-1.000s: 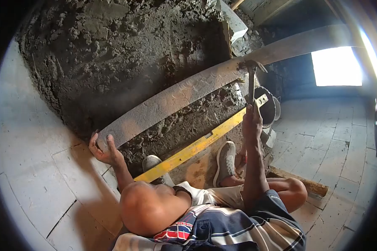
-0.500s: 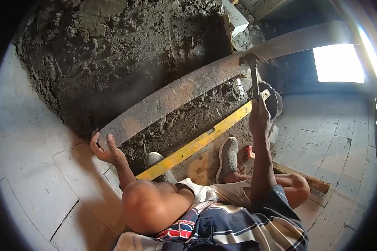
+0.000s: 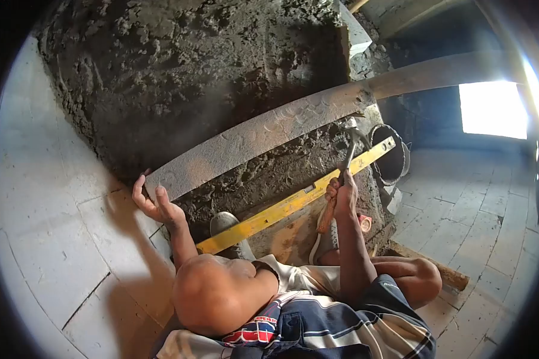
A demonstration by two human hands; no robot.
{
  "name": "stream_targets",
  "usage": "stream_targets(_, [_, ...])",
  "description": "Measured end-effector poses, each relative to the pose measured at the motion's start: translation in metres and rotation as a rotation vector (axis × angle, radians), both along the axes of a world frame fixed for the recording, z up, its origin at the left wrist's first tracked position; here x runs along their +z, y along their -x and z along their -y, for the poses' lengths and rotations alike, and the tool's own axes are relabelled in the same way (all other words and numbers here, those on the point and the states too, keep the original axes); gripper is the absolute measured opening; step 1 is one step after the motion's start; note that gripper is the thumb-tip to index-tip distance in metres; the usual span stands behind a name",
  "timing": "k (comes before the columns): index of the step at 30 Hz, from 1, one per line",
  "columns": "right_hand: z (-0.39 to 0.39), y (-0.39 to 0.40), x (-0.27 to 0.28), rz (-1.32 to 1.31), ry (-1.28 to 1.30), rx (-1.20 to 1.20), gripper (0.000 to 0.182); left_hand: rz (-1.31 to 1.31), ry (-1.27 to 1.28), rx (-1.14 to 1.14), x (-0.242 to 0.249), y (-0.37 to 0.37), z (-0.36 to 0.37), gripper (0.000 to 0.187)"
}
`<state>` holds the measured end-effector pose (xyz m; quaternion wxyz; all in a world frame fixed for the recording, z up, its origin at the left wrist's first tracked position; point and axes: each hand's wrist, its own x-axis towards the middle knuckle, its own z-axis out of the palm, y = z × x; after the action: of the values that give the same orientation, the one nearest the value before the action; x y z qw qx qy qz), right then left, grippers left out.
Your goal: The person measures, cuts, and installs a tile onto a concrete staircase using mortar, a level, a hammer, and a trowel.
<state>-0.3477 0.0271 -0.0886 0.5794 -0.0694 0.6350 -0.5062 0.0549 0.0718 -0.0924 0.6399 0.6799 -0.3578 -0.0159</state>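
A long grey board [image 3: 251, 143], bowed by the lens, stretches across the wet mortar [image 3: 179, 78]. My left hand [image 3: 159, 202] grips its near left end, thumb on one side and fingers on the other. In my right hand [image 3: 343, 196] is a hammer [image 3: 327, 216], its handle pointing down toward my foot. The hammer head [image 3: 353, 128] sits just below the board's lower edge, over the mortar. Under the hammer and my right hand, a yellow spirit level [image 3: 281, 207] lies slantwise, passing in front of my left shoe [image 3: 224, 222].
A dark round bucket [image 3: 395, 173] stands at the level's right end. Beside my right forearm is a small red item [image 3: 364, 223], and a wooden stick [image 3: 443, 272] lies past my knee. Pale floor tiles [image 3: 60, 197] border the mortar. A white block [image 3: 356, 37] rests at the mortar's far edge.
My right hand has brought the hammer down and toward me, from over the board to below its lower edge. My left hand keeps its hold on the board's end. The view has shifted slightly.
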Motion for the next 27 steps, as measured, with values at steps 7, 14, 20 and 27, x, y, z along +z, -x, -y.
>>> stream_targets(7, [0.002, -0.012, -0.027, 0.235, -0.053, 0.010, 0.033, 0.008, -0.055, 0.028, -0.001, -0.002, -0.001, 0.057])
stream_targets(14, [0.008, -0.004, -0.030, 0.167, -0.037, 0.041, 0.042, -0.073, 0.047, -0.053, -0.003, -0.002, -0.001, 0.054])
stream_targets(20, [0.013, 0.001, -0.021, 0.087, -0.090, 0.022, 0.042, -0.004, 0.079, -0.103, -0.012, -0.009, -0.003, 0.054])
stream_targets(27, [0.029, 0.085, 0.017, -0.256, -0.365, 0.426, 0.017, -0.185, 0.249, -0.223, -0.009, -0.005, 0.004, 0.064])
